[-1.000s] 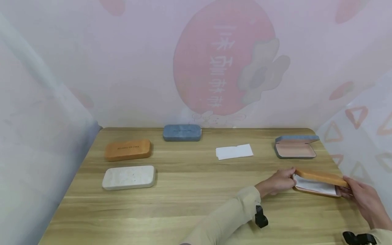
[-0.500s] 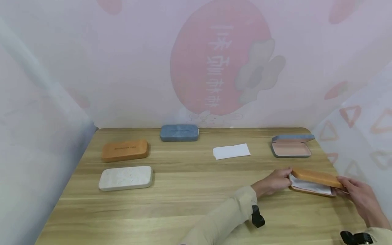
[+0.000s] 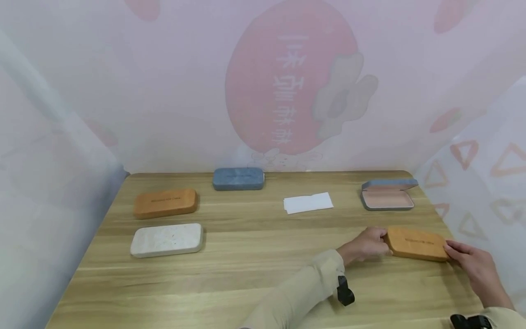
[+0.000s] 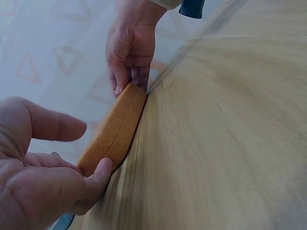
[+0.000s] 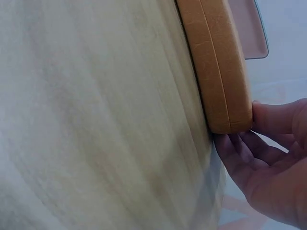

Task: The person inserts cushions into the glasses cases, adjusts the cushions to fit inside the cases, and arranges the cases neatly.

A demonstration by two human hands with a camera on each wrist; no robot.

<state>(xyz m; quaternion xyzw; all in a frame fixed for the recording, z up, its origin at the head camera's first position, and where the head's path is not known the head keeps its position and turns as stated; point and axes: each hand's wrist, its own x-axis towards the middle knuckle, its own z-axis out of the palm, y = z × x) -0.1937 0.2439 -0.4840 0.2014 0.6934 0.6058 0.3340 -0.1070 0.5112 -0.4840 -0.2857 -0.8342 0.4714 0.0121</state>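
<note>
An orange-brown glasses case point(image 3: 417, 243) lies closed on the table at the right, its seam visible in both wrist views. My left hand point(image 3: 367, 243) holds its left end; in the left wrist view the thumb point(image 4: 60, 127) is lifted off while curled fingers point(image 4: 101, 173) touch the end. At the other end, my right hand point(image 3: 472, 262) pinches the case, with the thumb point(image 5: 273, 117) against the lid and fingers at the end face. The white cloth inside is hidden by the lid.
Behind it stands an open blue case point(image 3: 388, 199) with pink lining. A folded white cloth point(image 3: 308, 203) lies mid-table. A closed blue case point(image 3: 238, 178) sits at the back edge; an orange case point(image 3: 165, 203) and a white case point(image 3: 166, 240) lie left. A printed wall backs the table point(image 3: 230, 283).
The orange case's lid has come down from half open to closed, covering the white cloth inside. Both hands stay at its ends. The whole view has shifted slightly.
</note>
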